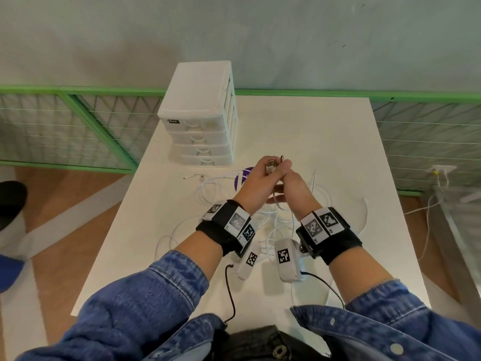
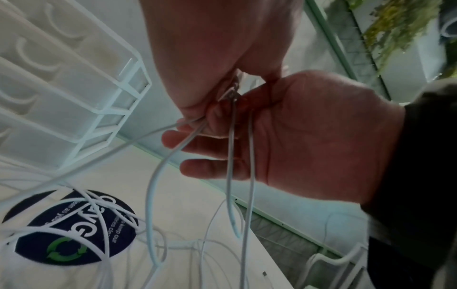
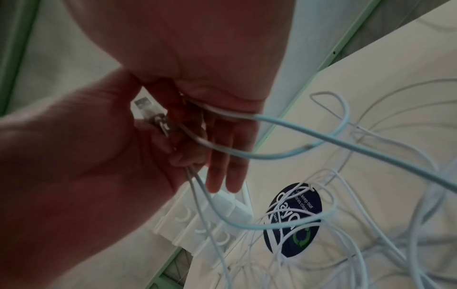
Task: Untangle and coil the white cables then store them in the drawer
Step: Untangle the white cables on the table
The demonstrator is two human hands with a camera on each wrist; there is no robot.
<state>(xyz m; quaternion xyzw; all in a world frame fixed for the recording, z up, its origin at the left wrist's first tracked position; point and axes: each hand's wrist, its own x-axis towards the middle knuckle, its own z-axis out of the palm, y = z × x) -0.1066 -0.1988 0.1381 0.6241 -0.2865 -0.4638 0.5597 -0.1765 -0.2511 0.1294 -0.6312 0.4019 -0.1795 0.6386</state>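
Observation:
Several white cables (image 1: 208, 188) lie tangled on the white table (image 1: 325, 142). Both hands are raised together over the middle of it. My left hand (image 1: 268, 168) grips a bunch of cable ends, and their metal USB plugs (image 1: 272, 165) stick out above its fingers. My right hand (image 1: 285, 169) touches the left and pinches the same strands just below. In the right wrist view a plug (image 3: 146, 108) sits in the left palm and strands (image 3: 296, 125) hang down to the tangle. The left wrist view shows the strands (image 2: 153, 195) dropping from both hands. The white drawer unit (image 1: 201, 118) stands at the back left, drawers closed.
A round purple sticker (image 1: 242, 178) lies on the table under the cables, in front of the drawer unit. One loose cable end (image 1: 192, 176) rests left of it. A green mesh railing (image 1: 78, 126) runs behind the table. The table's left edge drops to a wooden floor.

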